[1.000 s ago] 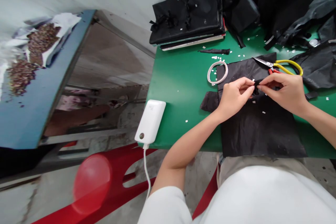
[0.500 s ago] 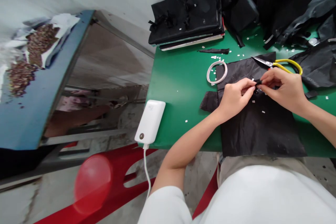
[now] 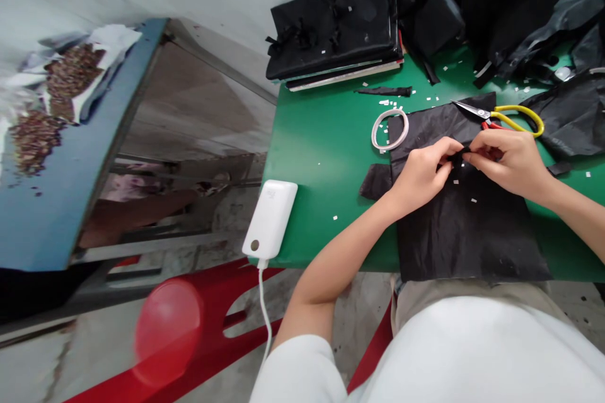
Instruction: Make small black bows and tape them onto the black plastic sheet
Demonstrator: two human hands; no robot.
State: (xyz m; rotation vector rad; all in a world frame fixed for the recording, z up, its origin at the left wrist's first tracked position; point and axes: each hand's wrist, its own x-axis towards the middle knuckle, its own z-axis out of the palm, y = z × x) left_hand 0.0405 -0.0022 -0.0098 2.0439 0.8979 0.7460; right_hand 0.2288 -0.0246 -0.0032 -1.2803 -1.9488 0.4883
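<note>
My left hand and my right hand meet over a flat piece of black fabric at the table's near edge. Both pinch a small gathered bit of black fabric, partly covered by the fingers. Small white bits lie on the cloth just below. Beyond my right hand rest scissors with yellow handles, blades pointing left and slightly open. Left of the cloth's upper corner lies a thin whitish tape roll. A small black fabric flap sticks out beside my left wrist.
The green table holds a stack of folded black cloth pieces at the back and heaped black material at the back right. A white power bank with a cable lies at the left edge. A red plastic stool stands below, a blue table further left.
My fingers have shifted slightly around the gathered black fabric, with my right hand a little lower and more turned. Other things stay in place.
</note>
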